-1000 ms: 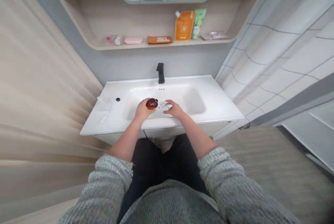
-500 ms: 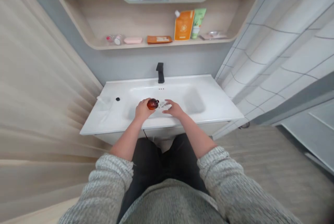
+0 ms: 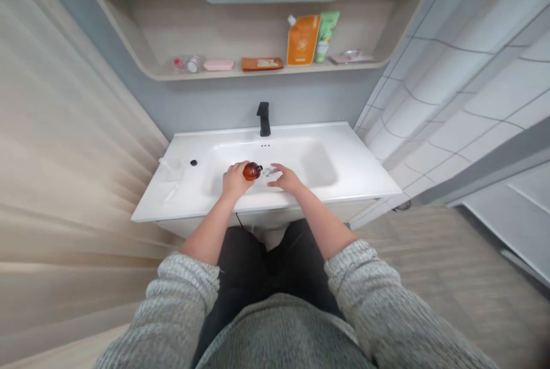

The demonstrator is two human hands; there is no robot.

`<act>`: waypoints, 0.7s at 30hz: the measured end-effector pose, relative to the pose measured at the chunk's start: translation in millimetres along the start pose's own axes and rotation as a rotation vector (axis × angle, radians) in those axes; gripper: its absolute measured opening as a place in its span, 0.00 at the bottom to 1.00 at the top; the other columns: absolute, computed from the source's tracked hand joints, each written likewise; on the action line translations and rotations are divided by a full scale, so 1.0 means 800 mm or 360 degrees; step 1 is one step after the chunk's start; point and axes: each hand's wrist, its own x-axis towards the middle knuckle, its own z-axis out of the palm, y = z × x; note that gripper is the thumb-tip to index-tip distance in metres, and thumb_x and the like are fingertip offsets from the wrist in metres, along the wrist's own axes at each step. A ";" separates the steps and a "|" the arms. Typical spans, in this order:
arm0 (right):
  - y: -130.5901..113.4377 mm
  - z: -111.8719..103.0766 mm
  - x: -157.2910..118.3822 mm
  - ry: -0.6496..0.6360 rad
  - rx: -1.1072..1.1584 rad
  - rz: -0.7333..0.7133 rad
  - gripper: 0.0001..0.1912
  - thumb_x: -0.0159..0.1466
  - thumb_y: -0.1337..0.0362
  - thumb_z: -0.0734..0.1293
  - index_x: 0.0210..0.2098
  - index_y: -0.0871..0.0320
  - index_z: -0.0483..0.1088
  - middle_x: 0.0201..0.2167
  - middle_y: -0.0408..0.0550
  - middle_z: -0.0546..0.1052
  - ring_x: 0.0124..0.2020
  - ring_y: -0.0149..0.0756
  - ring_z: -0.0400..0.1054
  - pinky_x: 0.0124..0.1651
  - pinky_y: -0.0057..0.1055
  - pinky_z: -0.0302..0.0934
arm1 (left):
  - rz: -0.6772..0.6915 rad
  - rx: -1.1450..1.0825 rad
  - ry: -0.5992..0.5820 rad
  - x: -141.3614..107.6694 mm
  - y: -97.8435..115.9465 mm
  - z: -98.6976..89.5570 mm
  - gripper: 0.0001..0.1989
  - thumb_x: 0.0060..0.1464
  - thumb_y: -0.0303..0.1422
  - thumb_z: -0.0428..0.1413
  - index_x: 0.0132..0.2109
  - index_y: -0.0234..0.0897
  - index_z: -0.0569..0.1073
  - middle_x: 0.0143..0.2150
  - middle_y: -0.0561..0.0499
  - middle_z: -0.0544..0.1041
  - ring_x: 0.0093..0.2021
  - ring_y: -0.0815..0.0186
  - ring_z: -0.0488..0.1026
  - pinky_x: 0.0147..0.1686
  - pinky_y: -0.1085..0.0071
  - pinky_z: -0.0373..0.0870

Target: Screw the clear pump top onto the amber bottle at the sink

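My left hand [image 3: 234, 180] is wrapped round an amber bottle [image 3: 251, 172], tipped so its open neck points right. Above the front of the white basin [image 3: 318, 163], my right hand [image 3: 285, 178] grips a small clear container [image 3: 271, 172] with its fingers curled round it. The bottle's mouth is close to the container; whether they touch is too small to tell. A black cap [image 3: 193, 163] lies on the counter to the left of the basin.
A black faucet [image 3: 263, 120] stands behind the basin. Something clear [image 3: 172, 168] lies on the counter's left end. The shelf [image 3: 197, 75] above holds an orange pouch [image 3: 303, 40], a green tube [image 3: 326, 36] and a pink soap-like bar [image 3: 219, 65].
The amber bottle has tilted slightly more to the right, with its neck nearer the clear container. Both hands stay almost where they were.
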 end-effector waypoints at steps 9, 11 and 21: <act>0.008 0.002 0.004 -0.0010 -0.0045 -0.0001 0.49 0.48 0.59 0.88 0.68 0.49 0.75 0.51 0.46 0.84 0.43 0.40 0.79 0.55 0.39 0.74 | -0.0034 0.0482 -0.0101 -0.005 0.017 -0.008 0.35 0.56 0.35 0.69 0.70 0.48 0.74 0.67 0.43 0.80 0.67 0.45 0.74 0.67 0.53 0.71; 0.009 0.002 0.004 -0.0007 -0.0047 -0.0013 0.49 0.49 0.59 0.88 0.68 0.49 0.75 0.51 0.46 0.84 0.43 0.40 0.79 0.55 0.39 0.74 | -0.0027 0.0563 -0.0108 -0.006 0.020 -0.009 0.35 0.57 0.37 0.68 0.71 0.48 0.73 0.67 0.44 0.80 0.67 0.46 0.74 0.65 0.53 0.72; 0.010 0.003 0.004 0.0041 -0.0118 -0.0036 0.48 0.49 0.60 0.88 0.68 0.49 0.75 0.52 0.47 0.84 0.48 0.44 0.80 0.60 0.42 0.73 | 0.0054 0.0638 -0.0064 -0.008 0.022 -0.009 0.34 0.58 0.37 0.66 0.71 0.47 0.73 0.67 0.43 0.80 0.66 0.46 0.74 0.61 0.52 0.72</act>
